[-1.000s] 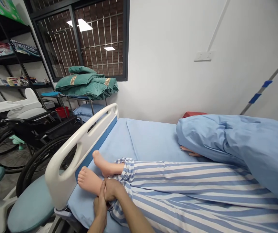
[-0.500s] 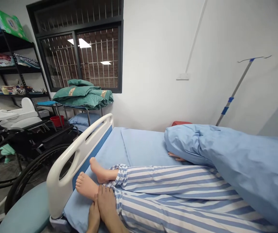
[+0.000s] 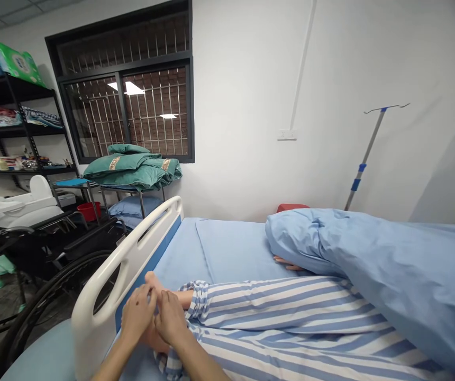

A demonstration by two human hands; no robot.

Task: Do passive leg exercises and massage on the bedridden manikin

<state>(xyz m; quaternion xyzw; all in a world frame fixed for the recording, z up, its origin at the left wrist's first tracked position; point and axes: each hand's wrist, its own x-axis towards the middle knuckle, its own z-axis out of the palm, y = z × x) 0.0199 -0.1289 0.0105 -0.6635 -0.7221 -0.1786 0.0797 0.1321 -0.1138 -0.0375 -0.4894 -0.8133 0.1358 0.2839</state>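
My left hand [image 3: 138,312] is closed over the toe side of the far foot [image 3: 151,277] of a figure lying on the bed. Beside it, my right hand [image 3: 170,316] wraps the same foot nearer the ankle [image 3: 187,299]. My hands cover most of that foot, and some fingertips are hidden. Below my wrists shows part of the near foot [image 3: 154,339], mostly blocked by my hands and forearms. Blue-and-white striped trousers [image 3: 267,301] cover both legs, with the far cuff bunched above the ankle.
A white footboard [image 3: 92,288] rises just left of my hands. A blue quilt [image 3: 370,254] covers the figure's upper part, and a hand [image 3: 289,263] pokes out from under it. Beyond the footboard stands a wheelchair [image 3: 53,248]. An IV pole [image 3: 366,159] leans behind the bed.
Both hands have moved from the near foot's ankle up to the far foot and now hold it. The near foot has become mostly covered. The view has tilted up slightly.
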